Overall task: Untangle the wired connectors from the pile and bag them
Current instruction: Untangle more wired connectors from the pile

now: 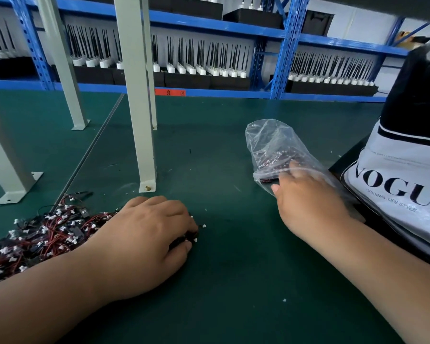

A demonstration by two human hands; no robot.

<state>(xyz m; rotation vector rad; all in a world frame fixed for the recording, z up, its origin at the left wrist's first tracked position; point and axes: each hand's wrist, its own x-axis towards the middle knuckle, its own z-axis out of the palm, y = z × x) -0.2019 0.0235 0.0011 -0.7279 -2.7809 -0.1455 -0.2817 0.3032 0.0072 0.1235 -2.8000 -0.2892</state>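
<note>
Pile of wired connectors [35, 234] was found on counter [233, 281], L side. L hand [144, 239] fingers were clenched on small bunch [188, 236] at pile's R edge. R hand [308, 202] was noted at bag [271, 145] mouth; grip cd not be told (blurred).

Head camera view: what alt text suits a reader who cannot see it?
A person's left hand grips wired connectors beside a tangled pile on a green table; the right hand reaches into a clear plastic bag.
</note>
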